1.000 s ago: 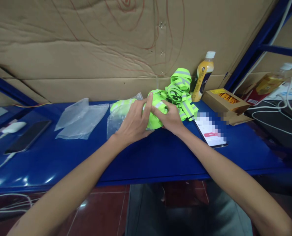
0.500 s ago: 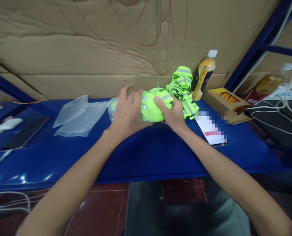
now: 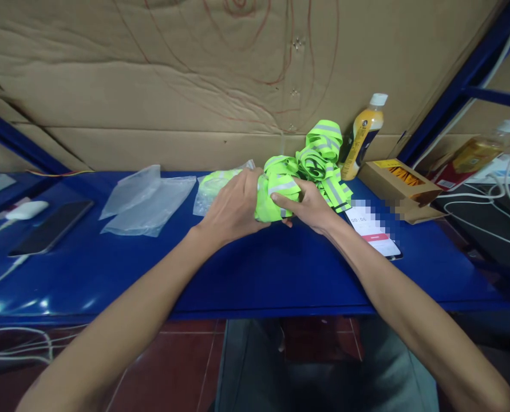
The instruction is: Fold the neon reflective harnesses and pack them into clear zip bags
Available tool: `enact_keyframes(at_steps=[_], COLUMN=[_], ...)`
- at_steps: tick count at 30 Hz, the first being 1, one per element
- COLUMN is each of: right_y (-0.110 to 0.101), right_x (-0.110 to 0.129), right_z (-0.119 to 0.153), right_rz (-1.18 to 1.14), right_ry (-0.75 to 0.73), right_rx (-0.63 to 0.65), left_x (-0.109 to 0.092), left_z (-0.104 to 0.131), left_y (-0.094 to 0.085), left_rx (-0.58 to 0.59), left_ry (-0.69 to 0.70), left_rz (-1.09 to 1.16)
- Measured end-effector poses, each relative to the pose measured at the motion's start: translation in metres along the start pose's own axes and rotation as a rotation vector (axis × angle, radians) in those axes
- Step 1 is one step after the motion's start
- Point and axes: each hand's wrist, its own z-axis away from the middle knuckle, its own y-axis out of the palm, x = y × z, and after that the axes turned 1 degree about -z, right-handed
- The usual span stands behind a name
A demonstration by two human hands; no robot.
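Two hands: left hand (image 3: pixel 232 207) and right hand (image 3: pixel 313 207), fingers clasping reflective strap bundle (image 3: pixel 272 200)
Counter (image 3: pixel 255 274): clear plastic bags (image 3: pixel 149 205)

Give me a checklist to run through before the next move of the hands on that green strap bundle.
1. Left hand on the bundle: ok.
2. Right hand on the bundle, thumb on top: ok.
3. Bundle separate from the loose straps behind it: cannot tell, they overlap in view.
4. Two clear bags away from both hands: ok.
5. Yellow bottle capped: ok.
6. Cardboard box on the right closed: not ok, it is open.
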Motion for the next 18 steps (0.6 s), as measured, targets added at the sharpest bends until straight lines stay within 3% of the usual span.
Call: enact_keyframes(at_steps=[3, 7, 11, 14, 18], right_y=[0.005, 0.017, 0.02, 0.018, 0.018], right_x=[0.001, -0.006, -0.015, -0.012, -0.001], right_z=[0.002, 0.001, -0.003, -0.005, -0.004], right_rz=[0.1, 0.23, 0.092, -0.037, -0.065], right_ry=[-0.023, -0.106, -0.028, 0.049, -0.002], right_rx=[-0.03, -0.221, -0.309, -0.336, -0.339], left_x=[-0.003, -0.007, -0.008, -0.005, 0.003], left_z=[-0.001, 0.002, 0.004, -0.001, -0.007], left_y=[0.002, 0.011, 0.015, 0.005, -0.006], left_rx=[-0.005, -0.032, -0.024, 0.047, -0.007], left_ry=[0.021, -0.018, -0.01, 0.059, 0.014], left_rz=[-0.026, -0.069, -0.033, -0.048, -0.137])
